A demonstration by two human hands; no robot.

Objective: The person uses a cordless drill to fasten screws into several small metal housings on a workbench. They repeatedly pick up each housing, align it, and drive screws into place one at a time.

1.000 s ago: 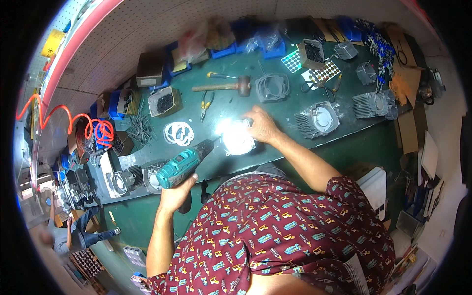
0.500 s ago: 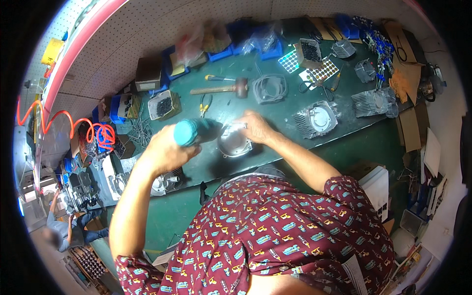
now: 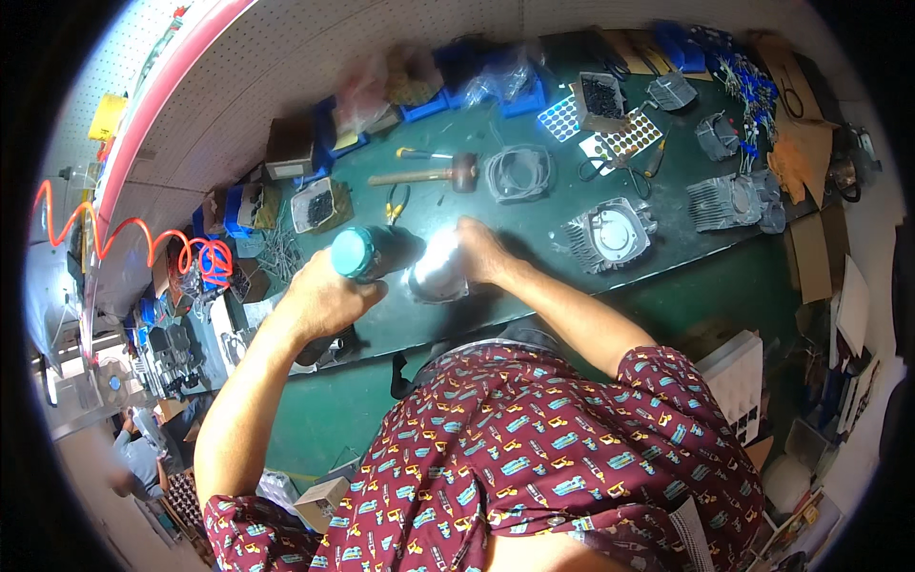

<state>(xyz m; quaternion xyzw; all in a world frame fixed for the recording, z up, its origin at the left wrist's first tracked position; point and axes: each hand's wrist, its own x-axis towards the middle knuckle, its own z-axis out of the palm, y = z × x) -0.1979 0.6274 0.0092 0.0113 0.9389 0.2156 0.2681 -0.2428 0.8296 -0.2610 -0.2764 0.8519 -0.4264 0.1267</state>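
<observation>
The left hand (image 3: 329,297) is wrapped around a teal power driver (image 3: 354,253); the right hand (image 3: 484,253) touches the metal housing (image 3: 437,278) on the desk (image 3: 391,329), though glare hides whether it grips. This looks like fastening; the next move calls for a steady housing and a square bit. Pliers (image 3: 396,205) and a mallet (image 3: 464,173) lie beyond.

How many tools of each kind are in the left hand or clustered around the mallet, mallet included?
Teal power drill: 1
Mallet: 1
Screwdriver: 1
Yellow-handled pliers: 1
Total: 4
</observation>
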